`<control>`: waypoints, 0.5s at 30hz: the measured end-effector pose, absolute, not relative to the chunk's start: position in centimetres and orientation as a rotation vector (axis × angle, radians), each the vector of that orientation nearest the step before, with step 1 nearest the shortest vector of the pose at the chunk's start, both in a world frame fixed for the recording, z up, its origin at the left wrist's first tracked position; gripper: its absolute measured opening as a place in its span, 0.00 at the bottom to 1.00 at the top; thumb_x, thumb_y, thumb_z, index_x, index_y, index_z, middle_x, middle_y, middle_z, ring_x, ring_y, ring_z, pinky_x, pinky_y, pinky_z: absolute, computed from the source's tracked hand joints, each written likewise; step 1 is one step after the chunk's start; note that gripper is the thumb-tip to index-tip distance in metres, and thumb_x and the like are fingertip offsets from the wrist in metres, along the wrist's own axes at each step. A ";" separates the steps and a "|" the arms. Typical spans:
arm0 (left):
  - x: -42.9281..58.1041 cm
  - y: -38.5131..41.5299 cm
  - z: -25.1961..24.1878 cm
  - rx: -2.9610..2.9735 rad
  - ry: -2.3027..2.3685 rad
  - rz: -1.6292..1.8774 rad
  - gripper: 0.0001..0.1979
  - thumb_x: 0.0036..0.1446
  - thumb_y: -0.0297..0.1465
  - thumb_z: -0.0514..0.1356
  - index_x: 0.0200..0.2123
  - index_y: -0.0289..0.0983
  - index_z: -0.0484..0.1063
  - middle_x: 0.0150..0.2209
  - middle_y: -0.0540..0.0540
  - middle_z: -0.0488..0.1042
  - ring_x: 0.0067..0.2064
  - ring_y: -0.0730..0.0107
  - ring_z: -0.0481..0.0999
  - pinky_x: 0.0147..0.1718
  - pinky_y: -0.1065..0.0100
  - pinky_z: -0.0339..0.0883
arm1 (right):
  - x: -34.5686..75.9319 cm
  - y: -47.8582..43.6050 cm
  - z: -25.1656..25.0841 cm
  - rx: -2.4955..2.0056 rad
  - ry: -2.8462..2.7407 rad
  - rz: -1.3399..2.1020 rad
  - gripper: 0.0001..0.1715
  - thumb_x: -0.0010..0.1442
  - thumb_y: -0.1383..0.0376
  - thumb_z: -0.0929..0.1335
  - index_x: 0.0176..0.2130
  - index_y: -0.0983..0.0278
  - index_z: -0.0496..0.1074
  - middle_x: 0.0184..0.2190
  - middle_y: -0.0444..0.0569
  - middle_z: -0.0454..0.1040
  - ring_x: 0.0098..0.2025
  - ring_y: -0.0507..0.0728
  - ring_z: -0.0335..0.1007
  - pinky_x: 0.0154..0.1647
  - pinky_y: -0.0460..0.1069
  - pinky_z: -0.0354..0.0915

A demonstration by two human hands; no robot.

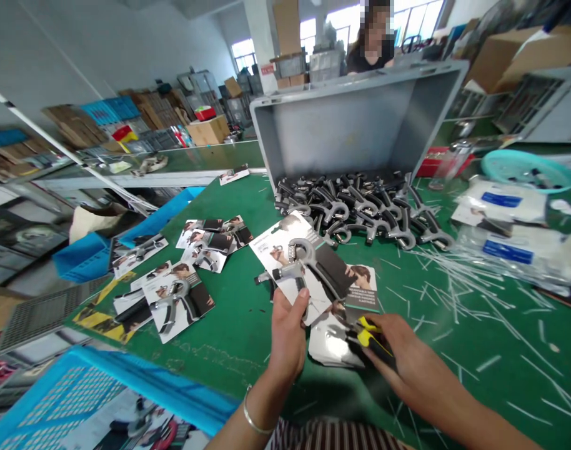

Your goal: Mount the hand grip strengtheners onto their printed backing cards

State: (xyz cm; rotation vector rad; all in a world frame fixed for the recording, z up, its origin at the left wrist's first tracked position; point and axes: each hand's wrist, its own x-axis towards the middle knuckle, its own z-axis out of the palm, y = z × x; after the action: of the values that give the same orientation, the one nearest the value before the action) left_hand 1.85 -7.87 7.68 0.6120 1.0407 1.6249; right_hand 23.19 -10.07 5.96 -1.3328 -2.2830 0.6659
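Observation:
My left hand (288,334) is closed on a printed card (280,250) that carries a grey hand gripper (300,259), held tilted just above the green table (220,337). My right hand (402,362) grips a yellow-and-black hand tool (372,340) whose tip reaches under the card's lower right corner. Beneath both hands lies a small stack of blank white cards (330,347). A second printed card (363,287) lies just behind the tool.
A tipped grey crate (355,119) spills a pile of loose hand grippers (360,209). Finished carded grippers (177,300) lie to the left, blue baskets (93,381) at the near left. Cut plastic ties (458,281) litter the right. A person stands behind the crate.

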 end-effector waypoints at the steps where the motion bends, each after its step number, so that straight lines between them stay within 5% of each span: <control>1: 2.1 -7.9 7.8 0.615 1.038 1.631 0.19 0.61 0.34 0.62 0.55 0.41 0.66 0.57 0.43 0.72 0.58 0.61 0.72 0.59 0.58 0.62 | 22.8 -9.9 5.7 -1.340 -2.266 0.622 0.21 0.66 0.58 0.64 0.57 0.61 0.61 0.50 0.56 0.69 0.51 0.63 0.68 0.54 0.62 0.66; 15: 3.2 -8.5 6.8 0.597 1.060 1.673 0.19 0.60 0.33 0.62 0.55 0.41 0.66 0.55 0.43 0.73 0.57 0.62 0.72 0.58 0.60 0.63 | 20.1 -9.6 5.6 -1.330 -2.225 0.558 0.21 0.66 0.60 0.64 0.56 0.61 0.62 0.50 0.55 0.71 0.52 0.64 0.67 0.55 0.62 0.66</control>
State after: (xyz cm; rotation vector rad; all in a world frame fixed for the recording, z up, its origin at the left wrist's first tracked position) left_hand 3.17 -8.50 6.83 0.5968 1.0596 1.6730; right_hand 20.13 -9.60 5.64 -1.3304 -2.2251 0.5582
